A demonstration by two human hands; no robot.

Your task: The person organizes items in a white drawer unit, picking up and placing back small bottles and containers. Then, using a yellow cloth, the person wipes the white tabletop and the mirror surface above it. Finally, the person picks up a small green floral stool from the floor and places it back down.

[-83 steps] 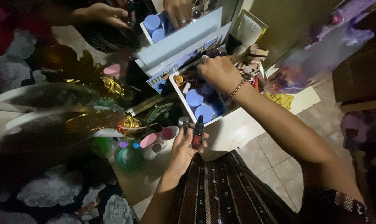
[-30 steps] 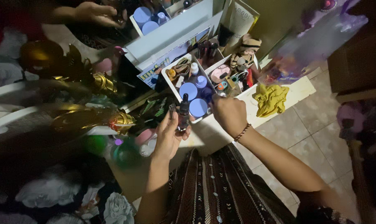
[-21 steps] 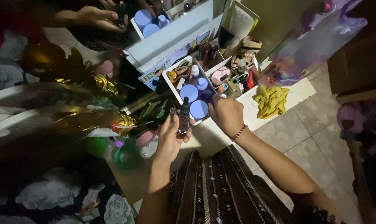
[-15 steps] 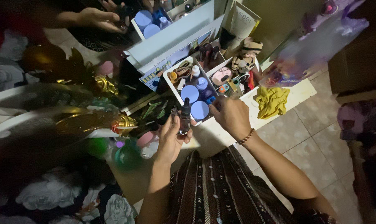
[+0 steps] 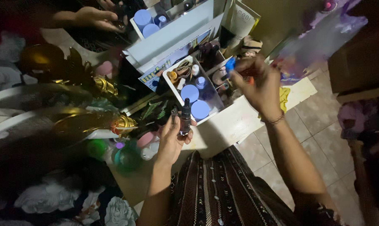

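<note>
My left hand (image 5: 171,140) holds a small dark dropper bottle (image 5: 185,118) upright, together with a thin dark stick beside it, just in front of a white organiser box (image 5: 171,86). My right hand (image 5: 259,83) is raised over the box's right compartment, pinching a small blue-tipped item (image 5: 230,65); the hand is blurred. Inside the box stand two jars with light-blue lids (image 5: 195,100) and small bottles.
A mirror at the top reflects hands and the box. Gold-capped bottles (image 5: 123,122) and round pink and green containers (image 5: 128,155) crowd the left. A yellow cloth (image 5: 284,97) lies on the white shelf; tiled floor lies to the right. A white tube (image 5: 241,21) stands behind.
My right hand has lifted from the box's front edge up and to the right, now carrying a small blue-tipped item. The left hand with the dropper bottle has stayed put.
</note>
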